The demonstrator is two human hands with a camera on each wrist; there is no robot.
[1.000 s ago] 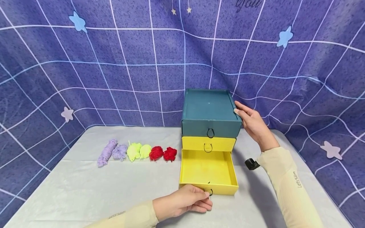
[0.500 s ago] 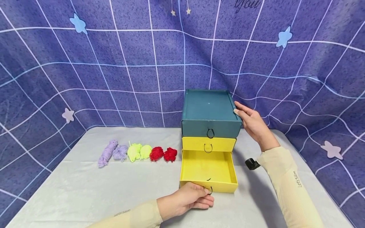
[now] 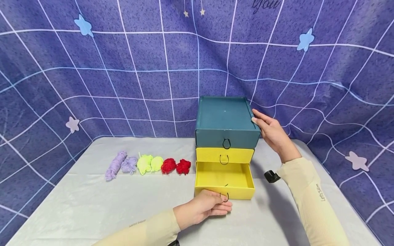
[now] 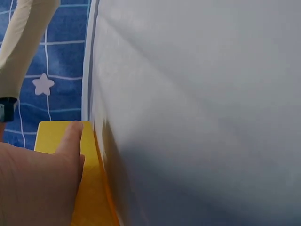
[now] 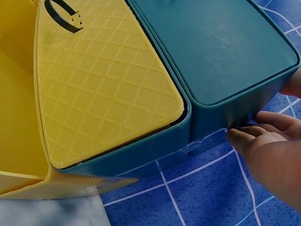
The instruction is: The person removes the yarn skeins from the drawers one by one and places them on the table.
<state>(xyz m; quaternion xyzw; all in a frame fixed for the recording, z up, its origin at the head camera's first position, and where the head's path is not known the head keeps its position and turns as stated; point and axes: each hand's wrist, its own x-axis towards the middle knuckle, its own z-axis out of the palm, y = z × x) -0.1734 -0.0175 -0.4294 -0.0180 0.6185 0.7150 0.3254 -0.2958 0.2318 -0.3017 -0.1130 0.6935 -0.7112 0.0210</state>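
Note:
A small chest of stacked drawers has a teal top drawer [image 3: 206, 138], a yellow middle drawer [image 3: 207, 154] pushed in, and a yellow bottom drawer [image 3: 244, 193] standing partly out with nothing visible inside. My left hand [image 3: 203, 207] lies against the bottom drawer's front, thumb by its black loop handle [image 3: 227, 197], fingers extended below. In the left wrist view my left thumb lies along the yellow front [image 4: 49, 134]. My right hand [image 3: 274, 136] rests on the chest's upper right side, thumb at the top edge. In the right wrist view its fingers [image 5: 265, 129] touch the teal side.
Left of the chest, yarn bundles lie in a row on the grey-white tablecloth [image 3: 92, 205]: purple yarn [image 3: 116, 165], neon yellow yarn [image 3: 144, 164] and red yarn [image 3: 168, 165]. A purple star-patterned curtain [image 3: 138, 85] hangs behind. A black wrist strap piece [image 3: 271, 176] sticks out by the right sleeve.
The bottom drawer has slid inward, away from me, with my left hand moving along against its front. My right hand stays at the chest's side. The yarn has not moved.

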